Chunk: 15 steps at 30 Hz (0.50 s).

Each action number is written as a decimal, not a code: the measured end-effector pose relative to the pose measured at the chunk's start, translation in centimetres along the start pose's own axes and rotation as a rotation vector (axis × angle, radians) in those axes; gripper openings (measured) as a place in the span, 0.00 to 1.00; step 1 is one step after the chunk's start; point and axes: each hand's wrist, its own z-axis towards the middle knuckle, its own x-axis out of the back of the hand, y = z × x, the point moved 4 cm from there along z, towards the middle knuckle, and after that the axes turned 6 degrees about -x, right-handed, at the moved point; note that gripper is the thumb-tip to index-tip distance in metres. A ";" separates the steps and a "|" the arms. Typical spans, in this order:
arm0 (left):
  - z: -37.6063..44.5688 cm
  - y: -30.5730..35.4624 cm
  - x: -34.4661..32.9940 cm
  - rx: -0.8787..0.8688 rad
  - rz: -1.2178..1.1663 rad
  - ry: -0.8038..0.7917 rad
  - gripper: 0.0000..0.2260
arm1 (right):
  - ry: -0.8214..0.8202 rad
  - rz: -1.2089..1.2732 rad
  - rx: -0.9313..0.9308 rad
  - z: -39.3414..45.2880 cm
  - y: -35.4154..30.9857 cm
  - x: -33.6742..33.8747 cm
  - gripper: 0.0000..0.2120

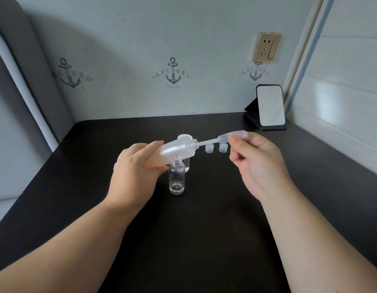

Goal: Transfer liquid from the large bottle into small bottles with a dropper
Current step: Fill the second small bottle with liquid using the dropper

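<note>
- Two hands busy right now: the left hand has its fingers wrapped round the large bottle, holding it tipped almost flat above the black table, mouth pointing right. The right hand pinches the dropper at its bulb, with the thin tip poking into the bottle's mouth.
- That large bottle looks like frosted soft plastic, so I'd guess it's light and a bit squishy. Grip it round the body like this, not hard, or liquid could come out the open neck while it's tilted.
- Dropper is thin bendy plastic, basically weightless. Hold the bulb only; the stem looks like it'd flex if it gets jammed against the neck.
- Small bottle stands upright and open just below the large one, near side. Looks like clear glass, so stiff, slick and easy to knock over. A second small bottle sits right behind it, mostly hidden.
- Two little caps sit on the table further back to the right, with a white lid peeking out behind the large bottle.
- Mirror on its stand is far right, well out of the way.
- Main obstacle, I reckon: the near small bottle sits right under the left hand's knuckles.
</note>
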 end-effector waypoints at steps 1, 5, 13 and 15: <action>0.0 0.0 0.0 -0.001 -0.001 -0.001 0.25 | 0.001 -0.023 0.000 -0.1 0.1 -0.1 0.05; 0.0 0.1 0.0 -0.012 0.004 -0.003 0.25 | 0.010 -0.076 -0.006 -0.2 0.2 -0.3 0.03; 0.1 -0.1 0.0 0.016 -0.002 0.002 0.25 | 0.037 0.035 -0.038 0.0 -0.4 0.6 0.07; 0.1 -0.1 0.0 0.015 0.008 0.002 0.25 | 0.041 0.052 -0.048 0.0 -0.5 0.7 0.07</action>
